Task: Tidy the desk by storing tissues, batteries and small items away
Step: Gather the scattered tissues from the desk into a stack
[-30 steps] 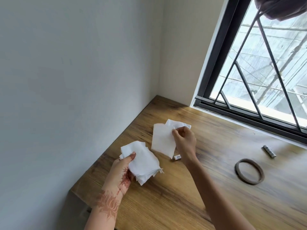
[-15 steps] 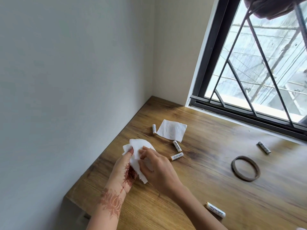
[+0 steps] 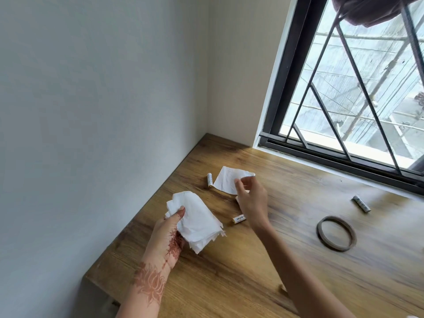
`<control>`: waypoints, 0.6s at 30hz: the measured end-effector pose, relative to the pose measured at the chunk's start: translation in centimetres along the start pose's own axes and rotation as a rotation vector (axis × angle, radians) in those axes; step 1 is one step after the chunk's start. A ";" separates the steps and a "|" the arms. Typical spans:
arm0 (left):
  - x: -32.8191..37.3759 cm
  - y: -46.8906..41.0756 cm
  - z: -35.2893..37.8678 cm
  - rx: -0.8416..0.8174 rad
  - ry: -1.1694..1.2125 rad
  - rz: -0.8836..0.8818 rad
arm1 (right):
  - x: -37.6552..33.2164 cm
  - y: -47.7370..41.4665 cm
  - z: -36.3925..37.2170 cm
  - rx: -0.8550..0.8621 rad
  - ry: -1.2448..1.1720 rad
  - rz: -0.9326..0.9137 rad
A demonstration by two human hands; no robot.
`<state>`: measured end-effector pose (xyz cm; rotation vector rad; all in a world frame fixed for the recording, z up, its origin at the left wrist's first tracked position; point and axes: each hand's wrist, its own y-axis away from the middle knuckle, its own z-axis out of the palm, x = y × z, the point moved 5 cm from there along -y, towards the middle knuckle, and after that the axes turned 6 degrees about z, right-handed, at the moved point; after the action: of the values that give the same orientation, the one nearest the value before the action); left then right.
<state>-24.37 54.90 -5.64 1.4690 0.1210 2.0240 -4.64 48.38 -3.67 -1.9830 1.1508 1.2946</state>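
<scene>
Wooden counter (image 3: 229, 283) fills a corner under a barred window (image 3: 344, 88). Nearest, the left hand (image 3: 166, 235) grips a stack of tissues (image 3: 197, 223), thumb clamped on top. A cardboard ring (image 3: 337, 248) lies well to the right. The nearest battery (image 3: 238, 219) lies beside the right wrist. Beyond, the right hand (image 3: 252, 203) hovers over a single tissue (image 3: 226, 180) lying flat, its fingers (image 3: 246, 180) apart and blurred; I cannot tell whether they touch it. A second battery (image 3: 209, 179) lies just beside that tissue, and a third battery (image 3: 361, 203) far right.

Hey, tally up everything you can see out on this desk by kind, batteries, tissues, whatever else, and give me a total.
Batteries: 3 (wall-side battery, labelled battery, grey battery)
Loose tissue: 1
Tissue stack, held in the left hand: 1
Brown ring: 1
Total: 6 in plain view
</scene>
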 end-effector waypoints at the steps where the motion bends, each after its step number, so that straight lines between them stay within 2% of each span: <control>1: -0.1 0.0 0.0 0.007 -0.010 -0.004 | 1.4 -1.5 -0.3 0.030 0.035 0.095; 5: -0.4 -0.1 0.0 0.023 -0.023 -0.018 | 5.6 -4.6 -0.3 0.003 0.057 0.355; 14: -0.7 0.2 0.2 0.036 -0.042 -0.037 | 5.9 -5.9 0.3 -0.010 -0.082 0.540; 18: -0.6 0.3 0.0 0.040 -0.060 -0.036 | 5.6 -5.9 0.2 -0.121 -0.412 0.680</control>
<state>-24.35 54.36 -6.04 1.5404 0.1622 1.9571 1.39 49.46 -9.06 -1.3195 1.6166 2.0275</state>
